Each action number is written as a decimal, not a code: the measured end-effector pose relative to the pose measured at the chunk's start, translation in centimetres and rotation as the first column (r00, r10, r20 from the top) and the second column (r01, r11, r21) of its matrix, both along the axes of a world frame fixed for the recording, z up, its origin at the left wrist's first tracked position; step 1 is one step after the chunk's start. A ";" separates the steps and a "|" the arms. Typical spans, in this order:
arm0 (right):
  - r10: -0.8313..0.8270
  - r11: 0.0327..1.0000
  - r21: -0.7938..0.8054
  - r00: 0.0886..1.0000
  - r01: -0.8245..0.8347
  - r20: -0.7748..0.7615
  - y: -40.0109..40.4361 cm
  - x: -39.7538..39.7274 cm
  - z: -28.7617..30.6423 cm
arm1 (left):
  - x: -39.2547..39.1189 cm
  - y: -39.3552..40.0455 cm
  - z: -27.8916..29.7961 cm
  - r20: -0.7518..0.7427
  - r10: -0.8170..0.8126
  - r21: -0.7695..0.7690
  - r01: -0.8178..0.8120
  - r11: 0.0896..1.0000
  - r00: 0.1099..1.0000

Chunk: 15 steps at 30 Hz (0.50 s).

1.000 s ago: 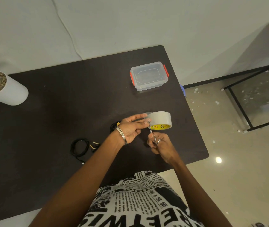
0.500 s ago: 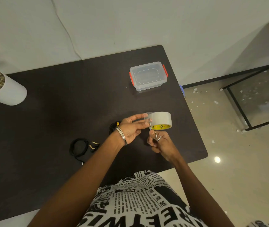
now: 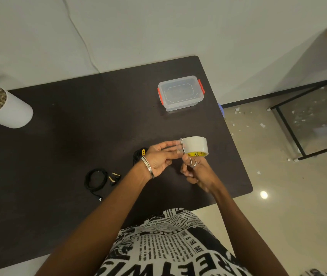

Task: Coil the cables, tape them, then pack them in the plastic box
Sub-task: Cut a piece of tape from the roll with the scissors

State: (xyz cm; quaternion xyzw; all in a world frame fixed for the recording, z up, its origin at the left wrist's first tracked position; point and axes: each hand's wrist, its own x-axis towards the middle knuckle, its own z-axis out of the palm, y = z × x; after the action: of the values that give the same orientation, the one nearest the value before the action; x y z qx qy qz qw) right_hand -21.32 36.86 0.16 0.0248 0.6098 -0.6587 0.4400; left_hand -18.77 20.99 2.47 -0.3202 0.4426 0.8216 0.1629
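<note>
Dark table (image 3: 63,136), one plastic box (image 3: 180,93), one tape roll (image 3: 195,145), two coiled cables (image 3: 96,179)

A dark brown desk (image 3: 79,136) with rounded corners carries everything, its far edge set against a pale wall. Near the far right corner stands a clear plastic box (image 3: 180,93), lid on, with red clips at its two short ends. At the left edge stands a white cylindrical pot (image 3: 9,112) filled with gravel. Toward the near edge, about the middle of the desk, lies a coiled black cable (image 3: 96,179) — just to its right rest its small plugs (image 3: 114,177) with gold-coloured tips. Further right, another black cable bundle (image 3: 138,155) with a yellow tie lies partly hidden behind a wrist.
</note>
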 end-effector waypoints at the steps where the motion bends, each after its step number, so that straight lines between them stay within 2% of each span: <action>1: 0.008 1.000 0.002 1.000 -0.008 0.001 0.2 -0.1 0.0 | -0.1 0.0 0.1 -0.002 -0.006 0.000 0.006 1.000 1.000; 7: 0.034 0.999 -0.014 0.999 -0.034 -0.020 0.3 0.3 0.1 | -0.3 0.0 0.5 0.038 0.019 0.023 -0.020 1.000 0.999; 9: 0.071 0.997 0.005 0.997 -0.071 -0.036 0.3 0.5 0.3 | -0.4 0.1 0.7 0.067 0.035 -0.024 -0.033 0.999 0.997; 12: 0.196 0.979 0.060 0.979 -0.193 -0.048 0.7 0.8 0.9 | -0.5 0.3 0.7 0.098 0.078 -0.123 -0.066 0.990 0.992; 15: 0.371 0.925 0.122 0.924 -0.360 -0.091 2.2 0.1 1.9 | -0.7 0.3 0.4 0.110 0.104 -0.147 -0.087 0.985 0.988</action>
State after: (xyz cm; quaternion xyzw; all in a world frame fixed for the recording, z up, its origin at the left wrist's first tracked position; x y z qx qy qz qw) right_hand -21.25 39.03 2.10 -0.1039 0.6608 -0.5329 0.5182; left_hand -19.52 21.24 2.85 -0.3997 0.4737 0.7746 0.1259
